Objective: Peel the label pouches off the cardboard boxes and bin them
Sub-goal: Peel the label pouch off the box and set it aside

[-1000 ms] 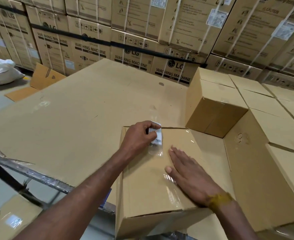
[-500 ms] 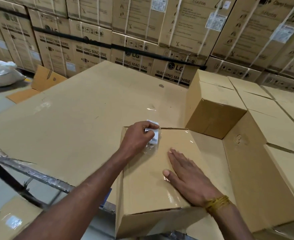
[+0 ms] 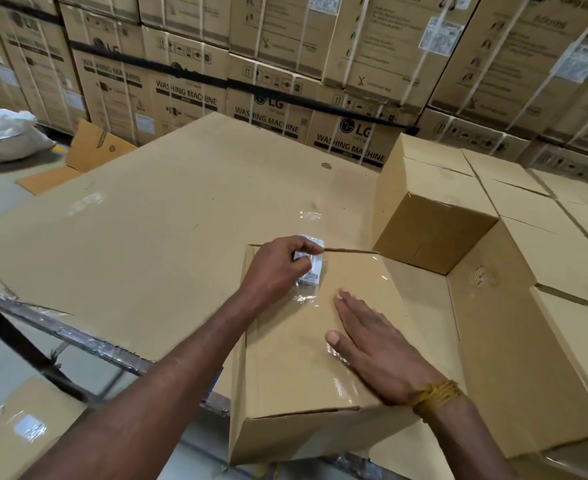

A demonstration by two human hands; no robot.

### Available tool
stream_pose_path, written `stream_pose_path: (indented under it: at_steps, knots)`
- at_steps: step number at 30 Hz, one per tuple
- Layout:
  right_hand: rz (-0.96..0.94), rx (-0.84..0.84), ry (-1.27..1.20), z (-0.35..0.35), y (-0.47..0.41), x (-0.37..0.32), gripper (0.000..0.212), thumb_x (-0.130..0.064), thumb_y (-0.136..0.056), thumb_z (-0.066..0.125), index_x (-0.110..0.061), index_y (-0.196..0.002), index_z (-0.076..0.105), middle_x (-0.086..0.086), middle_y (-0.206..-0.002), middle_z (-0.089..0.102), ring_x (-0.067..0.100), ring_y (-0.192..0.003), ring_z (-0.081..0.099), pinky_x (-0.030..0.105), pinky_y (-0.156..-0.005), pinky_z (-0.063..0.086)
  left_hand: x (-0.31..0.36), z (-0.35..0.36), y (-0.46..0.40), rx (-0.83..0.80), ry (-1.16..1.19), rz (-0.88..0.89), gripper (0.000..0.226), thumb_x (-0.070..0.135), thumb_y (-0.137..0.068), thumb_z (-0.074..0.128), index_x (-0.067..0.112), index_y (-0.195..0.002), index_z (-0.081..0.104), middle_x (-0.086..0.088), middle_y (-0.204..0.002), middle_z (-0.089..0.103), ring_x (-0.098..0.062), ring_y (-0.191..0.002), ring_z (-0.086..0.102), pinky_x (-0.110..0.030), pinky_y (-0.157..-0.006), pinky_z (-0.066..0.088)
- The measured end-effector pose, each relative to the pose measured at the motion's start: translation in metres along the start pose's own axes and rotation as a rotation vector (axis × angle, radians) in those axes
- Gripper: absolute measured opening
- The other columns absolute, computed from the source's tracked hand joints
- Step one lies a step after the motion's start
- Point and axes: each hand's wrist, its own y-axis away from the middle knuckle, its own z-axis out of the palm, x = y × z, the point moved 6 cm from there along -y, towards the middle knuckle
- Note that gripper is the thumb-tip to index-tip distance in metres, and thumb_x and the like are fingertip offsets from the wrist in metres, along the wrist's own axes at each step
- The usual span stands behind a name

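left hand (image 3: pixel 278 268) fingers pinch label pouch (image 3: pixel 311 268), print unreadable | right hand (image 3: pixel 372 344) fingers flat on box (image 3: pixel 285 358)

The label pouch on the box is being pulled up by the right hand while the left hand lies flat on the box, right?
Not quite: the hands are swapped. In the head view the left hand pinches the label pouch and pulls it up, while the right hand lies flat on the cardboard box.
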Motion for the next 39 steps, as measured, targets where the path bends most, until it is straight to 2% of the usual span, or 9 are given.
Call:
stream_pose_path:
  at_steps: [6, 12, 16, 20, 23, 27, 29, 36, 39]
  knots:
    - [0.108, 0.12, 0.004, -0.014, -0.061, -0.002, 0.086, -0.07, -0.096, 0.019, -0.018, -0.159, -0.005, -0.002, -0.166, -0.015, 0.012, -0.152, -0.01, 0.032, -0.123, -0.004, 0.0, 0.0, -0.001, 0.006, 0.0, 0.001, 0.034, 0.007, -0.087, 0.057, 0.027, -0.107, 0.076, 0.017, -0.102, 0.072, 0.013, -0.073, 0.058, -0.011, -0.063, 0.04]
    - [-0.052, 0.042, 0.003, 0.012, 0.022, -0.018, 0.082, -0.076, -0.089, 0.009, -0.035, -0.155, -0.017, -0.024, -0.155, -0.031, -0.006, -0.143, -0.026, 0.021, -0.117, -0.012, -0.002, 0.0, 0.0, 0.004, 0.032, -0.005, 0.034, 0.004, -0.087, 0.056, 0.024, -0.106, 0.077, 0.024, -0.087, 0.067, 0.013, -0.065, 0.055, -0.016, -0.061, 0.04]
    - [-0.011, -0.022, -0.005, 0.004, 0.014, 0.0, 0.083, -0.077, -0.085, 0.006, -0.037, -0.154, -0.016, -0.026, -0.157, -0.026, -0.004, -0.146, -0.021, 0.021, -0.117, -0.011, 0.002, 0.001, -0.001, 0.003, -0.014, 0.002, 0.031, 0.006, -0.087, 0.058, 0.025, -0.103, 0.077, 0.03, -0.066, 0.061, 0.008, -0.057, 0.051, -0.014, -0.055, 0.035]
    - [0.078, 0.09, -0.013, -0.014, -0.046, 0.006, 0.083, -0.071, -0.094, 0.015, -0.023, -0.159, -0.007, -0.007, -0.165, -0.016, 0.008, -0.151, -0.012, 0.029, -0.122, -0.006, 0.003, 0.003, -0.003, -0.004, -0.049, 0.012, 0.031, 0.008, -0.087, 0.059, 0.027, -0.103, 0.077, 0.024, -0.089, 0.068, 0.014, -0.069, 0.056, -0.008, -0.057, 0.037]
    - [0.062, 0.107, -0.007, -0.01, -0.046, -0.006, 0.085, -0.072, -0.094, 0.017, -0.021, -0.159, -0.008, -0.006, -0.164, -0.018, 0.008, -0.151, -0.014, 0.03, -0.123, -0.007, 0.002, 0.001, -0.002, -0.002, -0.012, 0.013, 0.032, 0.007, -0.087, 0.058, 0.027, -0.103, 0.077, 0.02, -0.098, 0.071, 0.015, -0.075, 0.058, -0.006, -0.06, 0.038]
    - [-0.076, 0.038, -0.008, 0.012, 0.019, -0.02, 0.08, -0.074, -0.09, 0.009, -0.035, -0.154, -0.017, -0.024, -0.155, -0.031, -0.005, -0.144, -0.025, 0.021, -0.117, -0.012, 0.0, 0.001, -0.001, 0.001, -0.002, 0.008, 0.032, 0.006, -0.087, 0.058, 0.028, -0.102, 0.077, 0.023, -0.091, 0.069, 0.012, -0.067, 0.056, -0.009, -0.058, 0.037]
    - [-0.07, -0.025, -0.006, 0.013, 0.03, -0.009, 0.077, -0.075, -0.088, 0.006, -0.041, -0.152, -0.018, -0.03, -0.153, -0.031, -0.01, -0.141, -0.026, 0.021, -0.119, -0.011, 0.0, 0.002, -0.001, 0.0, -0.019, 0.009, 0.031, 0.007, -0.087, 0.058, 0.027, -0.103, 0.077, 0.026, -0.087, 0.067, 0.011, -0.067, 0.056, -0.01, -0.058, 0.037]
    - [0.052, 0.1, -0.001, -0.012, -0.046, -0.001, 0.084, -0.07, -0.095, 0.018, -0.021, -0.159, -0.006, -0.004, -0.165, -0.016, 0.01, -0.152, -0.011, 0.031, -0.123, -0.005, 0.001, 0.002, -0.003, -0.009, -0.043, 0.003, 0.031, 0.009, -0.087, 0.059, 0.03, -0.102, 0.077, 0.024, -0.094, 0.069, 0.008, -0.077, 0.06, -0.016, -0.065, 0.041]
    - [0.001, 0.098, 0.0, -0.002, -0.028, -0.013, 0.085, -0.073, -0.094, 0.017, -0.023, -0.158, -0.01, -0.008, -0.164, -0.02, 0.006, -0.15, -0.016, 0.029, -0.123, -0.006, 0.0, 0.002, -0.001, -0.008, -0.021, -0.004, 0.031, 0.009, -0.087, 0.059, 0.029, -0.102, 0.077, 0.027, -0.082, 0.068, 0.005, -0.065, 0.056, -0.014, -0.059, 0.039]
